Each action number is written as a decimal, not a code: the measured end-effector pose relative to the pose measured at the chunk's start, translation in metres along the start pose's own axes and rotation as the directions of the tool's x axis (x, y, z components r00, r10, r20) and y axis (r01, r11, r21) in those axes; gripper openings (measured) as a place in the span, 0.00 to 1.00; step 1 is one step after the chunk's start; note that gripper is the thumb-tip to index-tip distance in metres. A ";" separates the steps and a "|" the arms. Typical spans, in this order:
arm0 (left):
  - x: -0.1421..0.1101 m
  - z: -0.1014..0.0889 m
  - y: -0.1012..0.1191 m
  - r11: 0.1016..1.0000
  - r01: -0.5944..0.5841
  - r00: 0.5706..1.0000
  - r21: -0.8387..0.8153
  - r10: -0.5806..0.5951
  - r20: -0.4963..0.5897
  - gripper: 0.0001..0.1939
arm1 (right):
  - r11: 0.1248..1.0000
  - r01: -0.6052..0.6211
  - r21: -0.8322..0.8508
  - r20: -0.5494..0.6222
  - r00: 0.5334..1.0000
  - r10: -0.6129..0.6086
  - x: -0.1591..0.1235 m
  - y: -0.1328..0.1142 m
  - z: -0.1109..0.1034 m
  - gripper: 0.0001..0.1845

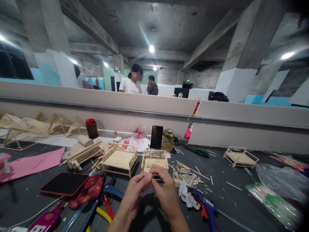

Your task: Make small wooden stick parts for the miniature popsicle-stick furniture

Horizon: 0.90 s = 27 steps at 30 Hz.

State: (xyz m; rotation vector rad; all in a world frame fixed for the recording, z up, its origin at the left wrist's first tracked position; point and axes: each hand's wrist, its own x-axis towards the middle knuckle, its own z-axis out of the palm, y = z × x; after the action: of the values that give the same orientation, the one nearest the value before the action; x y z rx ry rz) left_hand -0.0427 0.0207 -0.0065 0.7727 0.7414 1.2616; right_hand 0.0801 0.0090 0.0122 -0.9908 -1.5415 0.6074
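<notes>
My left hand [138, 189] and my right hand [166, 187] meet at the fingertips over the dark table. Both are closed in a pinch; whatever lies between the fingertips is too small or hidden to make out. Just beyond them stands a small wooden stick-built model [154, 158] with railings, small wood bits on its deck and its front partly covered by my hands. A larger railed wooden model [120, 158] is to its left. Cut sticks and short pieces [184, 172] lie scattered on the right, near crumpled white paper [188, 195] and a blue glue gun [205, 206].
A phone [156, 137] stands upright beside a green bottle [168, 140]. Pliers [103, 206] and a red-cased tablet [64, 183] lie left; another wooden model [240, 157] and bagged sticks [275, 203] sit right. A low partition [145, 106] runs behind, with people beyond it.
</notes>
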 end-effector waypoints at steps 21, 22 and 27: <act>-0.002 0.002 0.000 0.999 0.032 0.997 -0.015 -0.033 -0.066 0.13 | 0.997 -0.061 0.054 -0.010 0.998 0.062 -0.001 0.005 0.001 0.10; -0.002 0.002 0.000 0.999 0.040 0.997 -0.026 -0.042 -0.064 0.14 | 0.994 -0.078 0.075 -0.009 0.997 0.079 0.000 0.005 0.001 0.10; -0.003 0.004 0.001 0.988 0.083 0.995 -0.130 -0.090 -0.045 0.14 | 0.971 -0.152 0.186 0.026 0.988 0.150 0.000 0.006 0.001 0.09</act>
State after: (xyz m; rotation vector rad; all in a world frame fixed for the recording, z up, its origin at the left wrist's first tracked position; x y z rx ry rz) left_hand -0.0409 0.0176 -0.0031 0.5998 0.7201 1.2412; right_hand 0.0802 0.0120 0.0072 -0.9668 -1.3986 0.8508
